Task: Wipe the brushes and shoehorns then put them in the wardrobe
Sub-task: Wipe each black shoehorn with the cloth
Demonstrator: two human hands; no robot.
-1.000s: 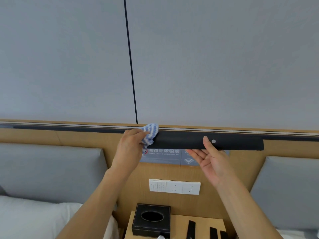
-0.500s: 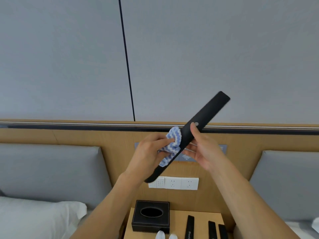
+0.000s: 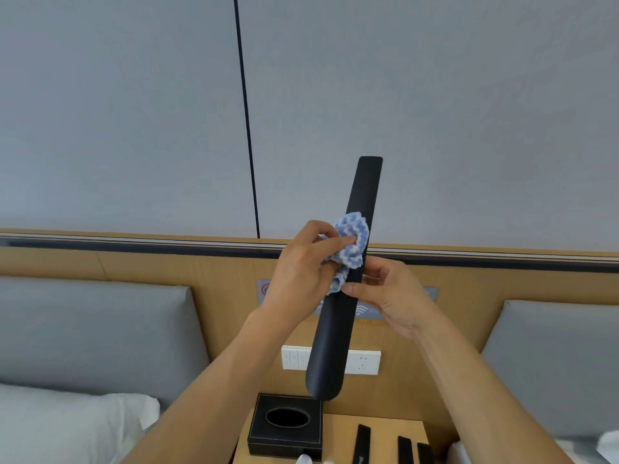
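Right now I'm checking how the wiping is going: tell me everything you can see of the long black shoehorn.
The shoehorn is a long, slim, matte black strip, squared at its top end and widening to a rounded blade at the bottom. It stands nearly upright in the air, leaning slightly right at the top, above the tissue box. The right hand pinches its middle; the left hand presses a blue-and-white cloth against its left edge.
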